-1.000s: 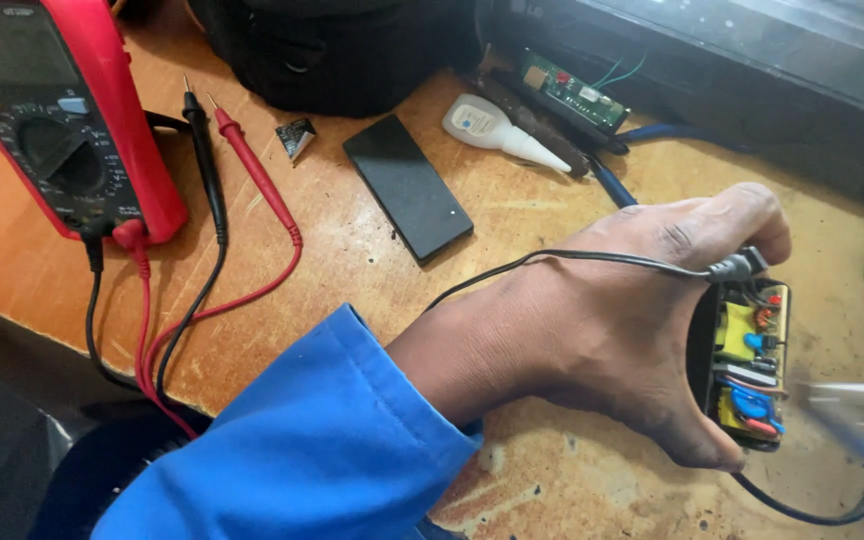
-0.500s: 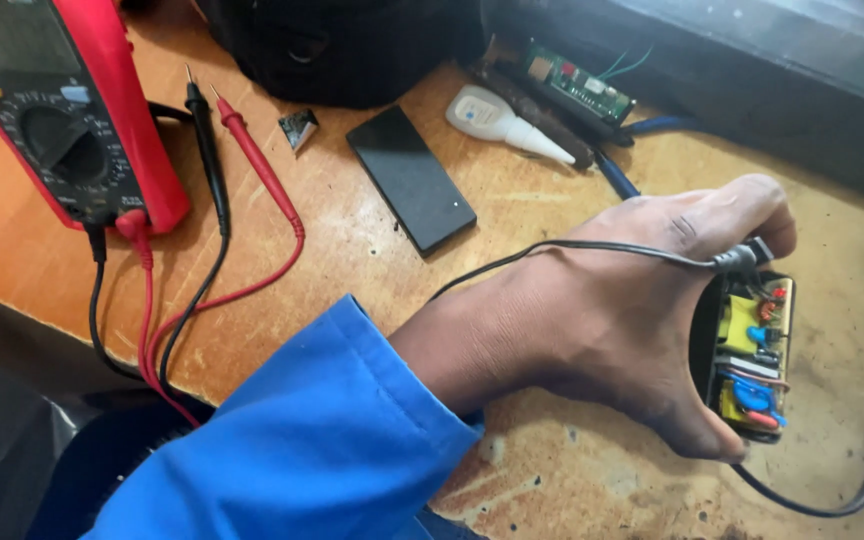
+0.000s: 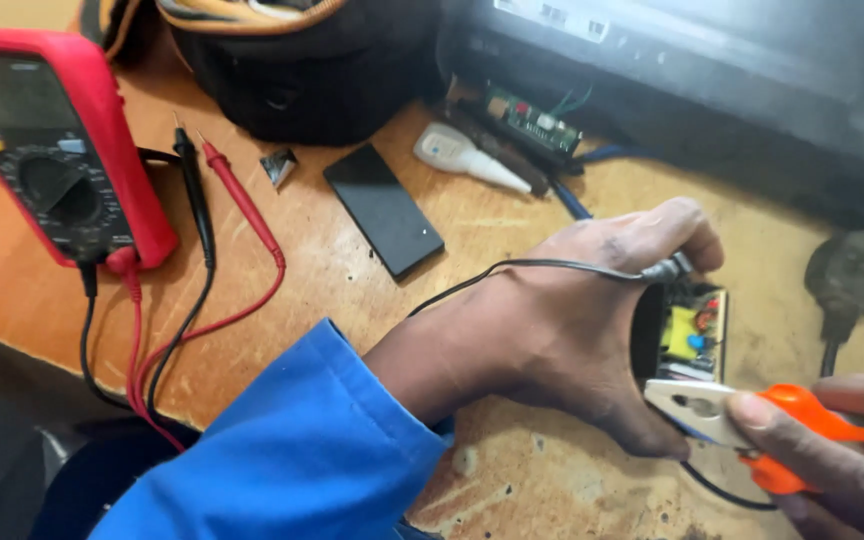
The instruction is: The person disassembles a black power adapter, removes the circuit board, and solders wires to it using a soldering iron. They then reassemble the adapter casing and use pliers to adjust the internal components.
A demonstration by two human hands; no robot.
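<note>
1. A small circuit board (image 3: 697, 332) in a black housing sat right of the frame's centre, low above the table (image 3: 512, 230), its yellow, red and blue parts facing the camera.
2. The left hand (image 3: 572, 330) wrapped the housing from nine o'clock, fingers (image 3: 642, 240) curled over the top edge and thumb under the bottom edge, so it held the board firmly.
3. A thin black wire (image 3: 512, 270) ran over the back of that hand to a plug at the board's top edge, at about twelve o'clock of the board.
4. The right hand (image 3: 832, 460) came in from four o'clock, closed around the orange handles of a pair of scissors (image 3: 742, 410); the pale blades touched the board's lower edge, just beside the left thumb.
5. Whether the blades were parted could not be told.
6. At ten o'clock of the board a flat black rectangular piece (image 3: 384, 210) lay on bare wood, well apart from the hands.
7. Farther out at nine to ten o'clock stood a red multimeter (image 3: 62, 150) with black and red probes (image 3: 222, 200) beside it, their leads trailing over the near table edge.
8. A black power plug (image 3: 847, 280) lay at two o'clock, near the right frame edge.
9. Open wood showed between the black piece and the left wrist.
</note>
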